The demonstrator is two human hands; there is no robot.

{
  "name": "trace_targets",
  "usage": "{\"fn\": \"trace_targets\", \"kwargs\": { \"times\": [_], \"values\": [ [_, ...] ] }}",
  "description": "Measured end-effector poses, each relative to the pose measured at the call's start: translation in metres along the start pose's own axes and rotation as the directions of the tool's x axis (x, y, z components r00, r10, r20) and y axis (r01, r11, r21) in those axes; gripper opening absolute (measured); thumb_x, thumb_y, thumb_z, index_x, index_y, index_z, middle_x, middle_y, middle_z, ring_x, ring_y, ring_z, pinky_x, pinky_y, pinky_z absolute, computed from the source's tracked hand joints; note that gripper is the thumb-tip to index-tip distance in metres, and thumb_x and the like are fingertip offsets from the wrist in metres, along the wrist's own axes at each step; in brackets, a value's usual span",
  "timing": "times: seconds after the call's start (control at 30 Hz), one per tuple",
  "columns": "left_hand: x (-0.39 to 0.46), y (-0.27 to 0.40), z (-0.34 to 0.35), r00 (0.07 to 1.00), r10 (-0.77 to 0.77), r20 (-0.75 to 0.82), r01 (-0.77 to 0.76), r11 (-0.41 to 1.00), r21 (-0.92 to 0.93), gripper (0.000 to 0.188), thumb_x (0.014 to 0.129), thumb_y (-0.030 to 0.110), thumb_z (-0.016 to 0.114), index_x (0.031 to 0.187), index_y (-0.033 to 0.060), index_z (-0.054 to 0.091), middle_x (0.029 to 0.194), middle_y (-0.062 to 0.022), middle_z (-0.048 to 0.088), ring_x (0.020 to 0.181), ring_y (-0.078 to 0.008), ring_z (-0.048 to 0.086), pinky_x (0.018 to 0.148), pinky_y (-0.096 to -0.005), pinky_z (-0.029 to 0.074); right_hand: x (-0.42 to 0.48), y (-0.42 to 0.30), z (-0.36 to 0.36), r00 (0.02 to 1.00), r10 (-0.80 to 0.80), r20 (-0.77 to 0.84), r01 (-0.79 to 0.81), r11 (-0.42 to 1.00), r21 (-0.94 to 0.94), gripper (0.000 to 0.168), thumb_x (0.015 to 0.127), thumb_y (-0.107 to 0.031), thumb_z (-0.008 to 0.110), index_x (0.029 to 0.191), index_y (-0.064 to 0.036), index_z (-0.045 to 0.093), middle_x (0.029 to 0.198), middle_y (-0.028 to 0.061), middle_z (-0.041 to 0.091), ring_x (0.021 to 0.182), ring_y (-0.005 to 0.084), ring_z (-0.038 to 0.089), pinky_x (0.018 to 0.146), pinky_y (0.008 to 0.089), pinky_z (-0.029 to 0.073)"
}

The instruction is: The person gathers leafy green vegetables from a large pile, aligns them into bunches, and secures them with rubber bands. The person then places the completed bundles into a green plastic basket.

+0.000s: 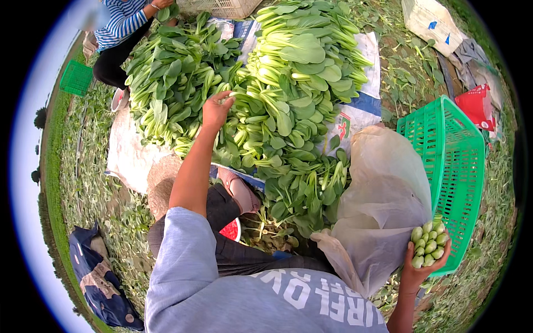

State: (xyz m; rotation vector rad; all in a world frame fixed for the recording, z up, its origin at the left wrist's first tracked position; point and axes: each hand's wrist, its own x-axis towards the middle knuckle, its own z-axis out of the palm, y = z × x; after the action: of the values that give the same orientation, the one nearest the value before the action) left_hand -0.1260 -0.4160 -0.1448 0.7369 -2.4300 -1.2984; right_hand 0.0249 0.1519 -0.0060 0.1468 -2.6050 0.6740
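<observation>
My left hand (217, 109) is at the near edge of a large heap of green leafy bok choy (266, 112), its fingertips touching a pale stem; whether it grips one is unclear. Low on the right, my right hand (427, 258) holds a bunch of bok choy (429, 243), stem ends facing me, beside the near end of a green plastic crate (441, 175). A translucent plastic sheet (374, 208) hangs from the crate's near side towards my lap. Smaller, darker bok choy (310, 191) lie at the near end of the heap.
A co-worker in a striped sleeve (125, 23) sits at the upper left, holding leaves. A second green crate (76, 78), a pale crate (220, 7), a foam box (433, 25) and a red bag (476, 106) stand around. A red-filled basin (231, 229) is by my legs.
</observation>
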Motion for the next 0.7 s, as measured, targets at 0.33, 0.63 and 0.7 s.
{"fn": "trace_targets", "kwargs": {
  "times": [0.33,0.63,0.7],
  "values": [
    [-0.111,0.188,0.012,0.659,0.102,0.745,0.273,0.891,-0.363,0.034,0.076,0.018,0.074,0.104,0.0013,0.066,0.081,-0.0023,0.064,0.062,-0.0083,0.054,0.060,-0.0217,0.045,0.009,-0.002,-0.028,0.978,-0.093,0.186,0.064,0.986,0.155,0.097,0.066,-0.021,0.077,0.139,-0.002,0.017,0.139,0.0238,0.028,0.127,0.0391,0.033,0.106,0.0478,0.026],
    [-0.278,0.252,0.136,0.160,0.233,0.959,0.239,0.934,-0.267,0.031,0.080,0.023,0.070,0.102,0.0018,0.065,0.077,-0.0017,0.061,0.059,-0.0092,0.056,0.056,-0.0237,0.046,0.014,-0.014,-0.035,0.962,-0.067,0.266,0.042,0.994,0.101,0.098,0.065,-0.024,0.080,0.138,-0.002,0.019,0.139,0.0230,0.029,0.127,0.0390,0.032,0.107,0.0458,0.026],
    [-0.293,0.252,0.149,0.234,0.274,0.933,0.211,0.922,-0.324,0.032,0.079,0.023,0.069,0.102,0.0007,0.064,0.080,-0.0031,0.062,0.058,-0.0100,0.057,0.053,-0.0250,0.045,0.006,-0.010,-0.032,0.969,-0.011,0.245,-0.024,0.990,0.140,0.098,0.063,-0.019,0.079,0.138,-0.001,0.019,0.139,0.0236,0.028,0.128,0.0384,0.031,0.107,0.0444,0.025]
  ]
}}
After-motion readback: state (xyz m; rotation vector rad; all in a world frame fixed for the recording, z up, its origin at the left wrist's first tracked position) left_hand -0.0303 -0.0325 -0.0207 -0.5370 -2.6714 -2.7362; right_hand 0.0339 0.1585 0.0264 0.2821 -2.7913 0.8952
